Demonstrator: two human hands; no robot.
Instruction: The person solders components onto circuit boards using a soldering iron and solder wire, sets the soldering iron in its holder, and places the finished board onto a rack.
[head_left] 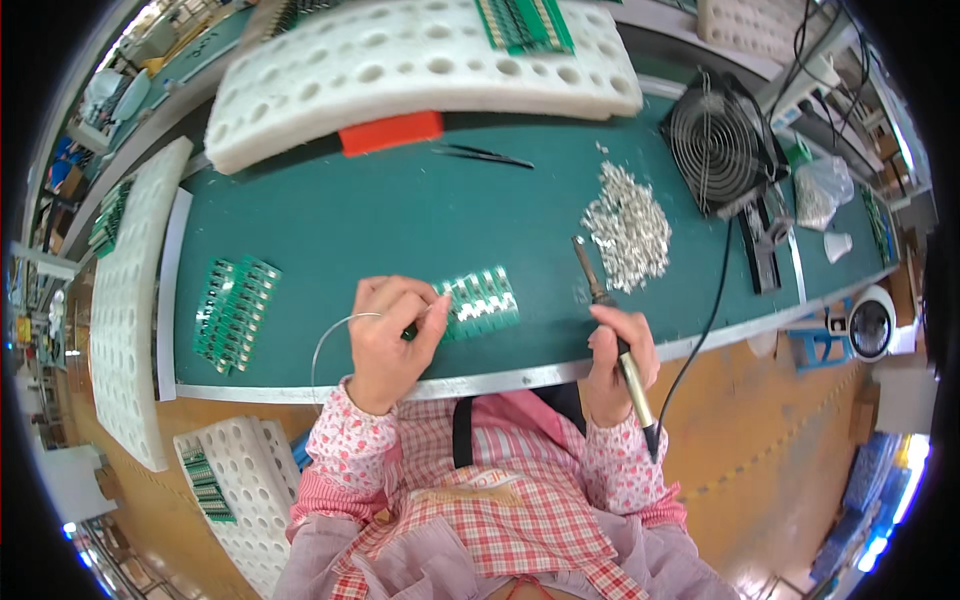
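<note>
My left hand (385, 335) is closed in a pinch on a thin silvery solder wire (328, 332), which loops out to its left. Its fingertips are at the left edge of a green circuit board panel (482, 302) lying flat on the bench, and they cover part of that edge. My right hand (620, 362) grips a soldering iron (632, 385) like a pen. The iron's tip points up and away, right of the panel and apart from it. A loose pile of small silvery metal parts (630, 228) lies just beyond the iron.
Overlapping circuit board panels (238, 312) lie at the left. Tweezers (485, 155) rest farther back, before a white foam block (420, 75) with holes and a red piece (391, 132). A round fan (715, 145), a black stand (762, 250) and the iron's cable (712, 330) occupy the right.
</note>
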